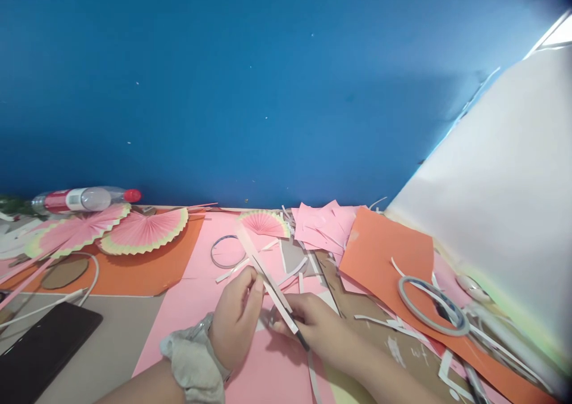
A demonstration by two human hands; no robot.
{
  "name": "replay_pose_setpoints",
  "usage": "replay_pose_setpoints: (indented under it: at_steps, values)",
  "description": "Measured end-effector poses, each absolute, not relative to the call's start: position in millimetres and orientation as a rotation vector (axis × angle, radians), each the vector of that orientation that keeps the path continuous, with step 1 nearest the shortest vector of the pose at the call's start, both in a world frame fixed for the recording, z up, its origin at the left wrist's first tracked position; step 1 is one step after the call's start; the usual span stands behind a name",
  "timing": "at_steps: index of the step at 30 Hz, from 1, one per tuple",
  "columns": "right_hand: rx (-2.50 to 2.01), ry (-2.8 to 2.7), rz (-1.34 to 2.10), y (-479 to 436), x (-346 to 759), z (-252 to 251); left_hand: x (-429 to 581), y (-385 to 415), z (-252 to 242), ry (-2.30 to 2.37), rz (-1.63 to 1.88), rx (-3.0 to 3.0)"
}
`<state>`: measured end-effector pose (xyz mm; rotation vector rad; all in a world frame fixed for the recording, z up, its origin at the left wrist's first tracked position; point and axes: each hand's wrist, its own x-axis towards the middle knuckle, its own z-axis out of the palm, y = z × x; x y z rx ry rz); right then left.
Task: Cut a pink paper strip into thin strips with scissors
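Observation:
My left hand is closed, its thumb and fingers pinching a long, narrow pale pink paper strip. The strip slants from upper left down towards my right hand. My right hand curls around the strip's lower end, its fingers partly hidden. A slim dark edge runs along the strip and ends in a black piece beside my right hand; I cannot make out what it is. Beneath both hands lies a pink paper sheet. Just beyond them are a small pleated pink paper fan and a thin tape roll.
Larger pleated fans, a plastic bottle and a black phone lie to the left. On the right are pink paper pieces, orange paper, another tape roll and white strips. A blue wall stands behind.

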<state>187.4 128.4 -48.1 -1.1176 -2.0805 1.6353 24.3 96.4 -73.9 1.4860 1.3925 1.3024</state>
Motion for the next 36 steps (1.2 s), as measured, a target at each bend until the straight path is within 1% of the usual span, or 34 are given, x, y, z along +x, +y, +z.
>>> replay_pose_setpoints:
  at_steps: [36]
  values:
    - [-1.132,-2.082,1.603,127.3,184.7,-48.2,25.5,95.1,-70.0,1.345,1.298,1.517]
